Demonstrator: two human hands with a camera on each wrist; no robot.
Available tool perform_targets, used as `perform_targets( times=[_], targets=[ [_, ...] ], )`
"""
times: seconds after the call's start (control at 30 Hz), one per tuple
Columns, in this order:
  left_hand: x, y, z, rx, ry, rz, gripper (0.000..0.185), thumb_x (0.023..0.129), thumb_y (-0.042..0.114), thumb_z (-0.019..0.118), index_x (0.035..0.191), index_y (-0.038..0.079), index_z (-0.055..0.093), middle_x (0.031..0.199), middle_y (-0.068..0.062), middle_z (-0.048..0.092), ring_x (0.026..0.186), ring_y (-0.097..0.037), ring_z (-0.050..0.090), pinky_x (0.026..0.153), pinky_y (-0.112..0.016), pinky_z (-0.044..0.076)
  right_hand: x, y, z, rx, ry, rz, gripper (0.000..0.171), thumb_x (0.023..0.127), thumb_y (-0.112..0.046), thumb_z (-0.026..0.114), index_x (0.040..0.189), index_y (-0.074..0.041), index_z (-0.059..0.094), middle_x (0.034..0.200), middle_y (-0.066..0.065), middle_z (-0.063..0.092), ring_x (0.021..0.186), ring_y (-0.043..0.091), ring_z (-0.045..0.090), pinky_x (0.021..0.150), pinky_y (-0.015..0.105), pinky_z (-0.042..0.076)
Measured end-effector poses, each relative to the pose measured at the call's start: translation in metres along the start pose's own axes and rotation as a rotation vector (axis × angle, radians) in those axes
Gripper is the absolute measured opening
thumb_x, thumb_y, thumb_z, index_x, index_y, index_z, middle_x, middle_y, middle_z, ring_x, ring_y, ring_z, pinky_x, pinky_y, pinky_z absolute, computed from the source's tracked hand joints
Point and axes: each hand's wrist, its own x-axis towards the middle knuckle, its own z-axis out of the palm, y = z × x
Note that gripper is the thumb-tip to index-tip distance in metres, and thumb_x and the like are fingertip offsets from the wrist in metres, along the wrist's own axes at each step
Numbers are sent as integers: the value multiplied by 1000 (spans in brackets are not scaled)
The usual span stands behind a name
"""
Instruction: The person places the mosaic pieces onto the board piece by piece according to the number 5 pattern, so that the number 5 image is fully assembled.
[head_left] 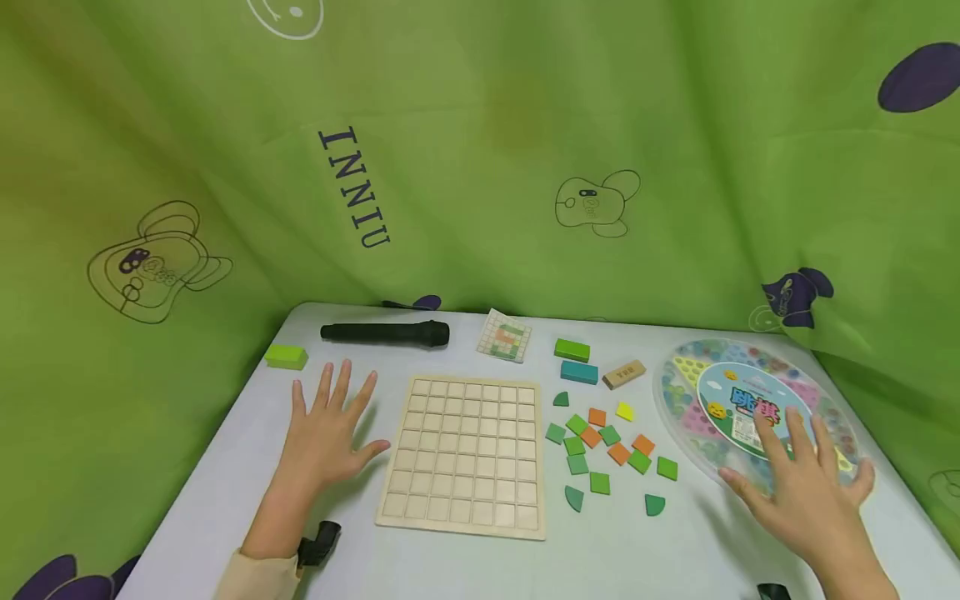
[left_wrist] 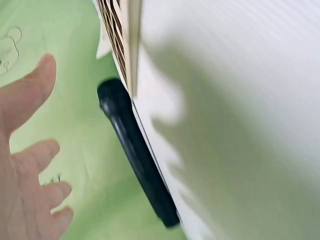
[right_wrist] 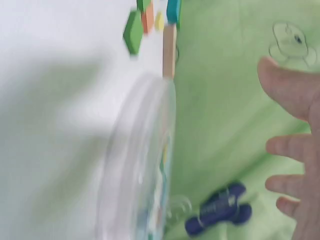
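Observation:
My left hand [head_left: 324, 437] hovers with spread fingers just left of a wooden grid board [head_left: 467, 454], holding nothing. Over the near edge of a round plastic Chinese checkers box [head_left: 686, 417] is my right hand [head_left: 810, 492], its fingers also spread and nothing in them. Between board and box lie loose flat pieces: green squares [head_left: 600, 482], orange squares [head_left: 618, 453], a yellow piece [head_left: 625, 411] and dark green quarter-rounds [head_left: 655, 505]. A small pattern card [head_left: 505, 336] with a coloured grid lies behind the board. In the left wrist view, a black microphone [left_wrist: 137, 150] appears beyond the fingers.
Behind the pieces stand a green block [head_left: 572, 349], a blue block [head_left: 579, 372] and a wooden block [head_left: 624, 374]. Another light green block [head_left: 286, 357] sits at the table's far left corner. A green printed curtain [head_left: 480, 208] encloses the white table [head_left: 637, 558].

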Motion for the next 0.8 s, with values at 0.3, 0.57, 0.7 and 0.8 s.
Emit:
perform_targets(
  times=[0.3,0.57,0.7,0.8],
  targets=[
    [29,30,11,-235,-66,192,78,82,53,66,144,13,42,151,-21,32,140,-40,27,111,-66,14,42,-59,35,300,89,-255,47,87,-22,67,127,0,55,132,25,51,118,47,47,94,65,37],
    [32,42,15,-589,-292,242,70,84,35,70,144,12,42,151,-18,34,140,-37,29,112,-64,17,90,-106,69,571,-222,-245,40,92,-18,62,127,-1,57,123,17,62,107,33,61,86,47,53],
    [32,43,16,-706,-369,251,72,84,31,71,146,12,39,153,-18,28,143,-39,21,113,-63,12,108,-120,81,661,-330,-204,40,92,-17,62,129,-2,56,126,17,60,108,33,61,80,38,56],
    [33,41,21,-693,-388,245,74,81,32,73,145,11,41,153,-18,28,143,-41,17,114,-62,10,119,-126,89,697,-372,-165,42,92,-16,62,130,-2,55,125,17,60,110,34,60,77,34,56]
  ],
)
